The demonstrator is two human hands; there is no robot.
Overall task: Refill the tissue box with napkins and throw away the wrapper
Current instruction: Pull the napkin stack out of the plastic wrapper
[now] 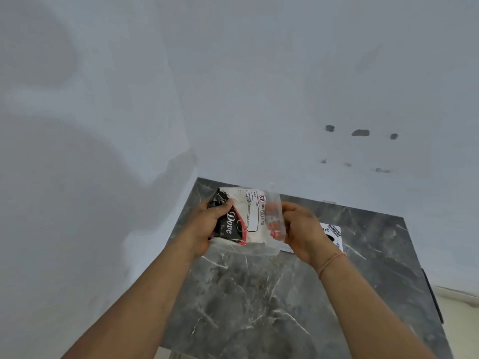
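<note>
A pack of white napkins [250,216] in a clear plastic wrapper [274,203] is held up above the grey marble table [259,294]. The pack carries a black and red "Dove" print and a white label. My left hand [210,224] grips the pack's left end. My right hand [300,229] pinches the loose right end of the wrapper. A white box-like thing with printed stickers [334,235] lies on the table behind my right hand, mostly hidden.
Pale walls [259,86] meet in a corner just behind the table. The table's right edge [432,294] drops to a light floor [461,320]. Small dark marks dot the wall at the right.
</note>
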